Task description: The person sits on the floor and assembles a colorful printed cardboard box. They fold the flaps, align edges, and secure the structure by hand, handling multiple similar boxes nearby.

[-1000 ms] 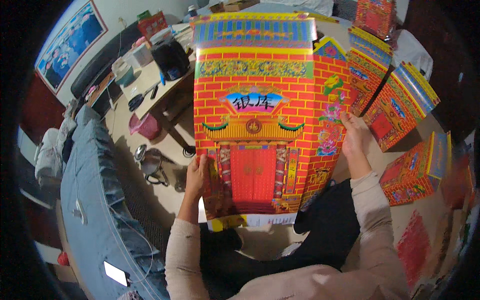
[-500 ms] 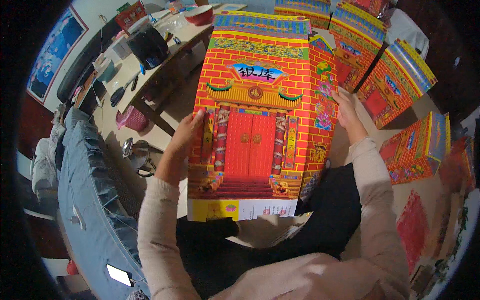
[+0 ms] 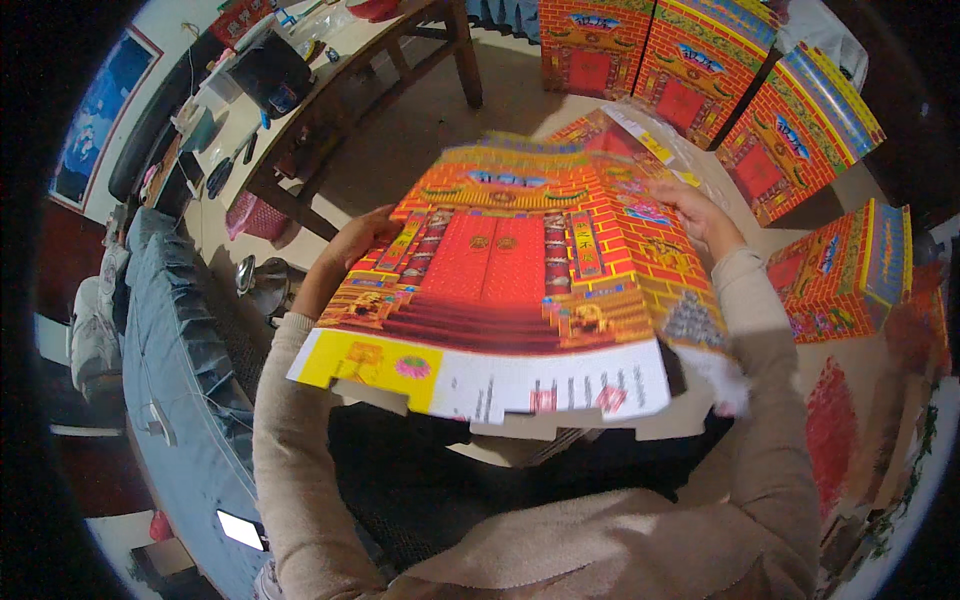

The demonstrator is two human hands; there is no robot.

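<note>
Between my two hands is a large folded cardboard box (image 3: 500,260), printed like a red brick building with double red doors. It tilts, with its yellow and white bottom flaps nearest me and its far end lower. My left hand (image 3: 362,238) grips the left edge, its fingers partly hidden behind the card. On the other side my right hand (image 3: 700,215) holds the right side panel, fingers on the printed face. The lower flaps hang loose over my lap.
Several matching boxes, including an upright box (image 3: 690,85) and a leaning box (image 3: 845,270), stand at the right and back. Flat printed card (image 3: 640,135) lies behind mine. A cluttered table (image 3: 340,50) is at the far left, a blue-covered sofa (image 3: 185,400) nearer, with a lit phone (image 3: 240,530).
The box has tipped from nearly upright to a flatter slant, its top dropping away from me and its bottom flaps coming up toward me. Both hands still hold its sides.
</note>
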